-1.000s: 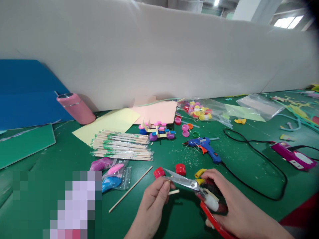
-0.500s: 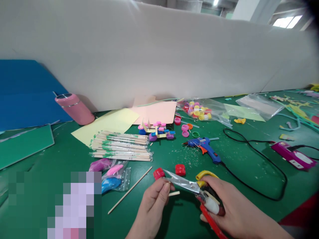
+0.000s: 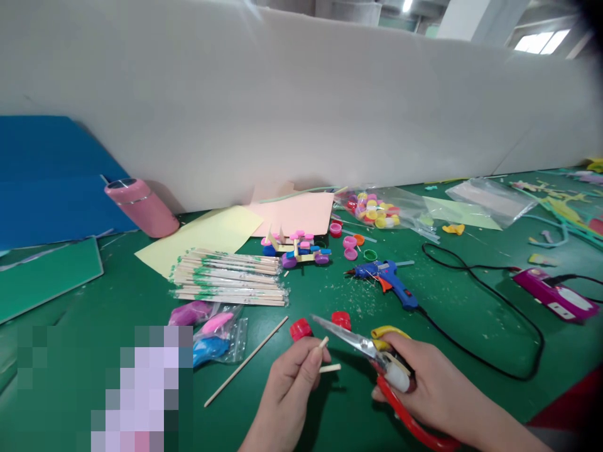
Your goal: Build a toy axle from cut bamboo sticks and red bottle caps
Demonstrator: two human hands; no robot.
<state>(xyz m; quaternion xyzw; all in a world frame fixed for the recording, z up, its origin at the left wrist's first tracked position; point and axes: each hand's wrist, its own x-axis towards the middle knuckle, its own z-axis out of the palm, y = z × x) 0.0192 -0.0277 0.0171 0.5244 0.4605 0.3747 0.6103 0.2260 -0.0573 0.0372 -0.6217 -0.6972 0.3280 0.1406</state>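
My left hand (image 3: pixel 289 383) pinches a short wooden stick piece (image 3: pixel 323 343) between thumb and fingers, its tip poking up. Another cut stick bit (image 3: pixel 330 368) lies on the green table just right of that hand. My right hand (image 3: pixel 426 392) grips scissors (image 3: pixel 372 355) with red and yellow handles, the blades closed and pointing left, a little above and right of the held stick. Two red bottle caps (image 3: pixel 300 329) (image 3: pixel 341 319) sit just beyond the blades.
A long wooden stick (image 3: pixel 247 360) lies left of my left hand. Behind are wrapped chopsticks (image 3: pixel 228 279), a cap-and-stick model (image 3: pixel 298 248), a blue glue gun (image 3: pixel 386 280) with black cable (image 3: pixel 494 307), a bag of caps (image 3: pixel 377 210), a pink tumbler (image 3: pixel 141 206).
The scissors have lifted away from the stick and turned slightly upward to the right. My left hand now shows the short stick end free of the blades.
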